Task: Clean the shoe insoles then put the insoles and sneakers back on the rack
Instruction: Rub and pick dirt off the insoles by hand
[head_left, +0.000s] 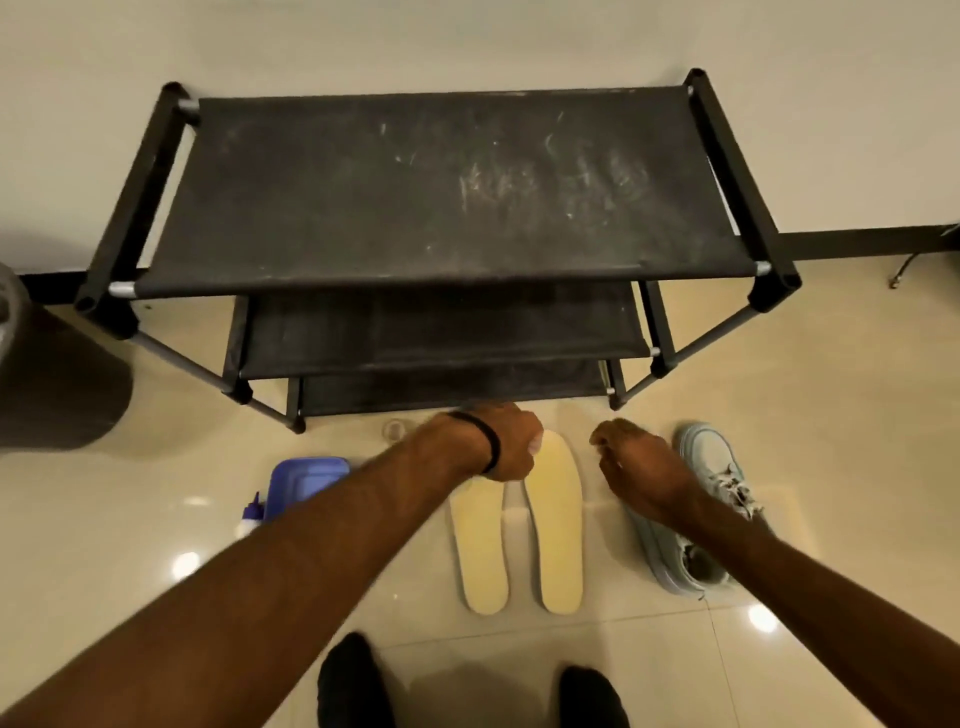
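Hands over tiled floor, left hand (506, 441) curled at the toe of the left insole (479, 545), grip unclear, right hand (636, 467) loosely curled holding nothing, right insole (555, 525) alongside, sneakers (696, 514) right, rack (436, 192) beyond.

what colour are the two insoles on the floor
Pale yellow, both insoles, seen in the head view, the only one.

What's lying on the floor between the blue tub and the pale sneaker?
In the head view, two yellow insoles lie side by side on the tiles between the blue tub and the sneaker.
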